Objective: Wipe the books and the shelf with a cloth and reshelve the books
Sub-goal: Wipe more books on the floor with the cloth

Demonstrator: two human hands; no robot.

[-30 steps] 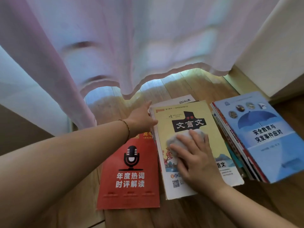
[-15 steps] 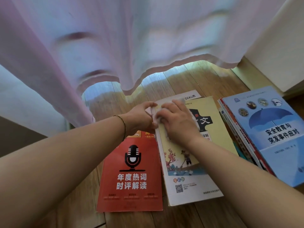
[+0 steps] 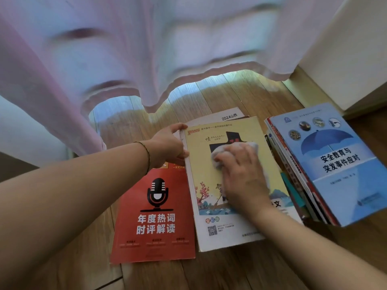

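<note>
Our right hand (image 3: 240, 170), clutching the cloth (image 3: 234, 151), had swept back from the yellow book's (image 3: 201, 164) corner to mid-cover; our left hand (image 3: 167, 145) still gripped its spine. Wiping continued.

— What does the yellow book (image 3: 226, 185) hide?

— My right hand (image 3: 240, 174) and the white cloth (image 3: 234, 150) under it cover most of its black title block; only part of the cloth shows past my fingers. A paper (image 3: 228, 118) beyond the book shows just its top strip.

— And beside it?

— The books under the blue book (image 3: 335, 164) show edges only. The red booklet (image 3: 155, 216) has small print too fine to read.
</note>
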